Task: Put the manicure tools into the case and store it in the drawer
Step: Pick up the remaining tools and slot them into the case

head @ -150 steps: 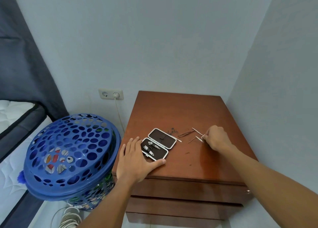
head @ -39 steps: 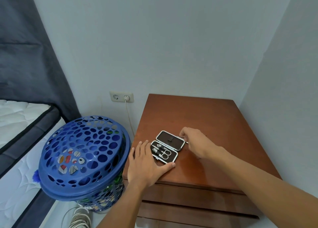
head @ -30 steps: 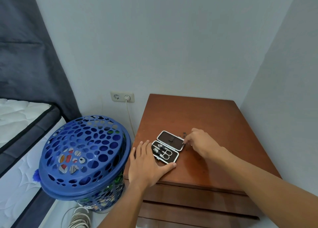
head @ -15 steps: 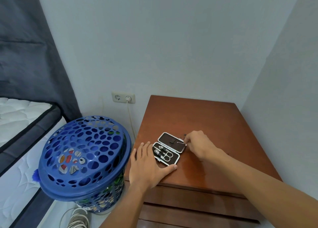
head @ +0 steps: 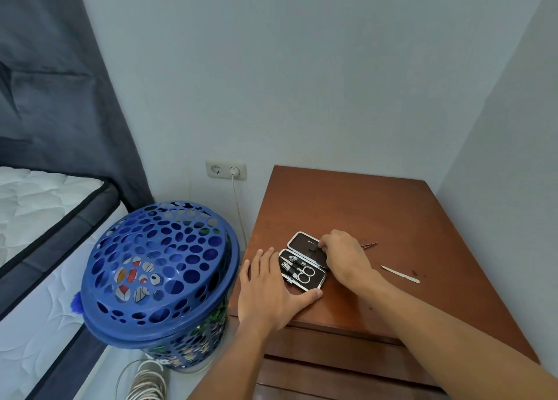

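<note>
A small brown manicure case (head: 305,259) lies open on the wooden nightstand (head: 377,218). Its near half holds small scissors (head: 305,274) and clippers (head: 291,263). My left hand (head: 268,288) lies flat against the case's left and front edges, thumb along the front. My right hand (head: 341,256) rests over the far half, fingertips pinching a thin metal tool against the lining. A metal nail file (head: 400,274) lies loose to the right. The tip of another thin tool (head: 370,245) pokes out behind my right hand.
A blue perforated laundry basket (head: 157,279) stands left of the nightstand. A wall socket (head: 226,169) with a cable sits above it. A mattress (head: 39,218) is at far left. Drawer fronts (head: 332,357) show below the top. A wall runs close on the right.
My right hand has brought a thin tool from the right side of the tabletop onto the case's far half. My left hand has stayed against the case. The camera has shifted.
</note>
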